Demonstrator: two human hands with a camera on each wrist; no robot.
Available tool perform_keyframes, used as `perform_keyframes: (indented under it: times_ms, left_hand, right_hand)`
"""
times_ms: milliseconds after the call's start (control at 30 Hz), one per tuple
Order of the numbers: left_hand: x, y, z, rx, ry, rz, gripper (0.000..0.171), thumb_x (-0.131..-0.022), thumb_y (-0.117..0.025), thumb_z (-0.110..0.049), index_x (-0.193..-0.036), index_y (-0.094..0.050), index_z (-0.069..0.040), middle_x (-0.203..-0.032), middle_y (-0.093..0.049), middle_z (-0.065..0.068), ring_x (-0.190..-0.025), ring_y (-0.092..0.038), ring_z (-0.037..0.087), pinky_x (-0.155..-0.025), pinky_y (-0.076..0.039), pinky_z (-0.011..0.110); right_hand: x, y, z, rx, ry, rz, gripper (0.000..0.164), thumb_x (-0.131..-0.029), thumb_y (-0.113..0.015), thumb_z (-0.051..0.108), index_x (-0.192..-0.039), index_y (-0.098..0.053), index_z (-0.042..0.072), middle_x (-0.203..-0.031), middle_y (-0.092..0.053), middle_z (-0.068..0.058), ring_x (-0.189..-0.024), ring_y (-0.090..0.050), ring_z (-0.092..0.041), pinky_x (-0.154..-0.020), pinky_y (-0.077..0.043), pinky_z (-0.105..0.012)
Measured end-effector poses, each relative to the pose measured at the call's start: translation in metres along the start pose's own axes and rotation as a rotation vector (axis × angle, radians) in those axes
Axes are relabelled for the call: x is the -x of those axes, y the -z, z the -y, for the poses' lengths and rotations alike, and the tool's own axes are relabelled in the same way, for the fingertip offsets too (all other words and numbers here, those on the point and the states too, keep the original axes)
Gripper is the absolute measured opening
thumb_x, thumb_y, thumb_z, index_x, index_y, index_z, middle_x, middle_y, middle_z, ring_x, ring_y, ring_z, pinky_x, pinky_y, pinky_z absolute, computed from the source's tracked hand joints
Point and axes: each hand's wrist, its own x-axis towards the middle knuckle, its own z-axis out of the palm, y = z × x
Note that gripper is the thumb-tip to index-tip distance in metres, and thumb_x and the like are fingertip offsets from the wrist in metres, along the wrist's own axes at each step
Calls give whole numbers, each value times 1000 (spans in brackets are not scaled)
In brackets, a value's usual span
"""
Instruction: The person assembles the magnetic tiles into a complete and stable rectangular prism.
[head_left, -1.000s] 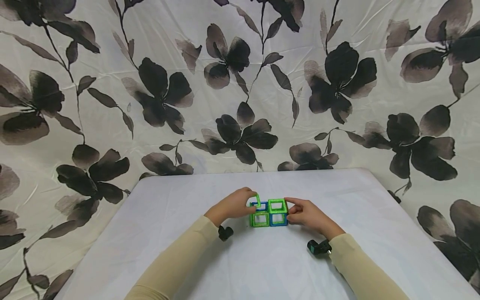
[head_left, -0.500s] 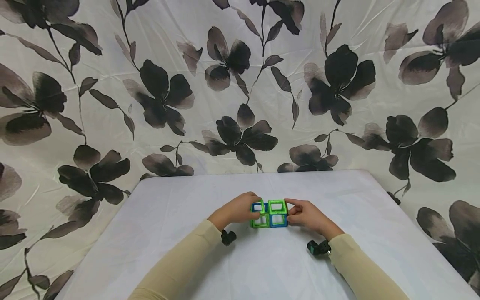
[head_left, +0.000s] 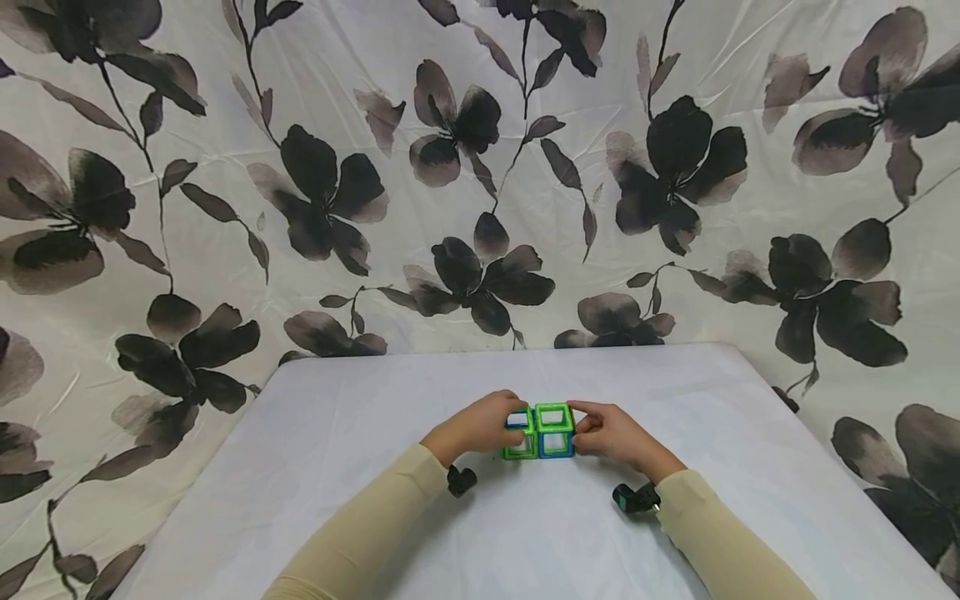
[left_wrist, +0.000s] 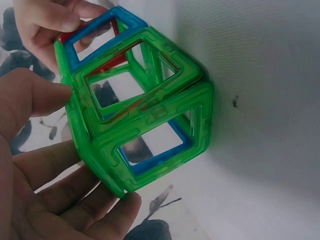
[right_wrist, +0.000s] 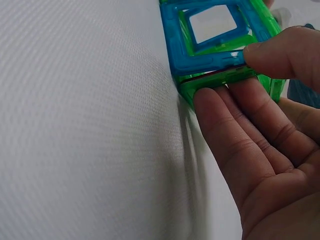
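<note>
Two joined cubes of magnetic tiles stand side by side on the white table. The right cube (head_left: 555, 429) shows a green top and a blue front frame; the left cube (head_left: 531, 446) has a green front. At the left cube's top, my left hand (head_left: 480, 423) holds a green square magnetic tile (left_wrist: 76, 127), thumb on one edge and fingertips at the opposite corner. My right hand (head_left: 621, 433) steadies the right cube's outer side. In the right wrist view its thumb lies on a blue tile (right_wrist: 202, 64) and its fingers are against the adjoining side.
The white table (head_left: 540, 533) extends around the cubes on all sides. A floral cloth (head_left: 480, 167) hangs behind its far edge. Black wrist cameras (head_left: 636, 497) are strapped under both wrists.
My left hand has moved right and down, bringing the green tile from upright above the left cube to lying over its top. The right hand stays at the right cube.
</note>
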Motion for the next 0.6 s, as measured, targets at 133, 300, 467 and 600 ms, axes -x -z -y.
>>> perform_keyframes:
  times_ms: [133,300,467,600]
  left_hand:
    - [0,-1,1,-1,3,-4,53,-89,-61,-27,-138,-54,-10,-140,-51,7,-115,-52,16,-101,-46,35]
    - [-1,-2,3,7,7,-6,53,-90,-60,-28,-139,-53,-11,-141,-51,7,-118,-52,17,-102,-46,35]
    - [0,-3,7,11,15,-10,54,-89,-60,-29,-139,-52,-12,-141,-51,6,-120,-51,18,-103,-45,36]
    - [1,-2,8,24,14,-15,53,-89,-61,-29,-139,-53,-11,-141,-51,6,-119,-52,18,-103,-45,36]
  right_hand:
    - [-1,-2,1,1,-21,-12,68,-84,-69,7,-147,-41,7,-96,-68,-8,-81,-63,-17,-74,-55,-30]
    - [-2,-6,3,0,-19,-5,68,-84,-69,7,-147,-41,8,-96,-68,-8,-81,-63,-18,-74,-54,-30]
    - [-5,-7,3,-3,-13,-3,68,-84,-69,8,-147,-41,8,-95,-68,-8,-81,-62,-18,-74,-54,-30]
    - [-6,-8,2,-1,-9,-2,68,-84,-69,8,-146,-42,8,-95,-67,-8,-81,-62,-18,-73,-54,-30]
